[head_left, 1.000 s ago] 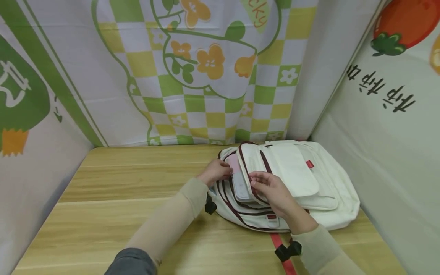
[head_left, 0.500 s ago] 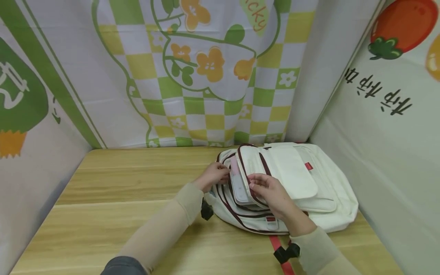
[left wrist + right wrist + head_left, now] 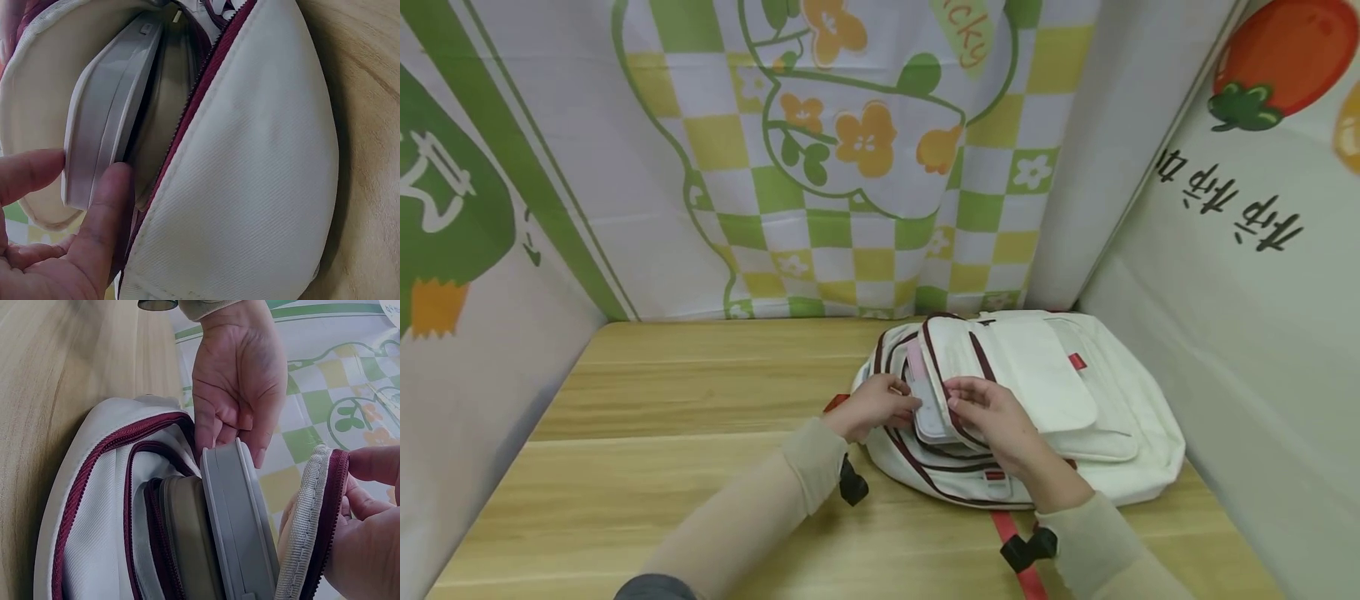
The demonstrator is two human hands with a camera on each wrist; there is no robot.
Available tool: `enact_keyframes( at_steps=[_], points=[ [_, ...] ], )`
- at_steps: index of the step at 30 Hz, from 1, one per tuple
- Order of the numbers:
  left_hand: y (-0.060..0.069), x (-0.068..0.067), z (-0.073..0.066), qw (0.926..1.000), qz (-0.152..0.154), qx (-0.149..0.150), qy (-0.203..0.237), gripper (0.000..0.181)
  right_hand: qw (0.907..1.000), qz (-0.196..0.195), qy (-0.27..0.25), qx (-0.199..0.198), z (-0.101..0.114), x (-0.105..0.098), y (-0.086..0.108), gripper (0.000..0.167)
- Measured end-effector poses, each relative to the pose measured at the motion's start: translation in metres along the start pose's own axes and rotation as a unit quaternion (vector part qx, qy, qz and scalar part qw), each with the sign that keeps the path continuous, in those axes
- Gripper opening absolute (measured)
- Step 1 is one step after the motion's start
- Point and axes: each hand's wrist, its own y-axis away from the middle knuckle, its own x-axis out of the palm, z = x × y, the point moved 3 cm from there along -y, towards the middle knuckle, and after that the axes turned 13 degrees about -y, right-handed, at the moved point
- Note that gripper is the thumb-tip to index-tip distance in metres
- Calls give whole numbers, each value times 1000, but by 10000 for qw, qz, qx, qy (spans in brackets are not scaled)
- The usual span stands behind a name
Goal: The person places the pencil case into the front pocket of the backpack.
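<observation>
A white backpack (image 3: 1041,375) with dark red zipper trim lies on the table, its front pocket gaping toward the left. Inside that pocket sits a flat hard case (image 3: 931,412), pale grey with a pink part, its end sticking out of the opening. My left hand (image 3: 880,406) pinches the outer end of this case; in the left wrist view, thumb and finger touch its two sides. With my right hand (image 3: 992,417) I pinch the pocket's zippered edge (image 3: 322,519) and hold it away from the case. The case's far end is hidden inside.
Beside the case in the pocket is a khaki item (image 3: 187,531). A red strap (image 3: 1018,550) trails from the bag toward the table's front. The wooden table (image 3: 685,392) extends left of the bag, with patterned cloth walls (image 3: 857,167) around it.
My left hand drew back slightly from the pink part of the case, then came in lower, at its grey part. My right hand stays at the pocket edge.
</observation>
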Motion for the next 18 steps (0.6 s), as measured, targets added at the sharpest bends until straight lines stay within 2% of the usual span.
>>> enact_keyframes(
  at_steps=[5,12,18],
  points=[
    [-3,2,0,9998,-40,60,185,25,10000,1,18,-7,0,1,-1,30],
    [-6,8,-2,9992,-209,101,323,37,9999,70,68,-128,1,2,-2,30],
    [-6,8,-2,9993,-187,71,307,41,9998,46,158,-97,1,4,-1,30]
  ],
)
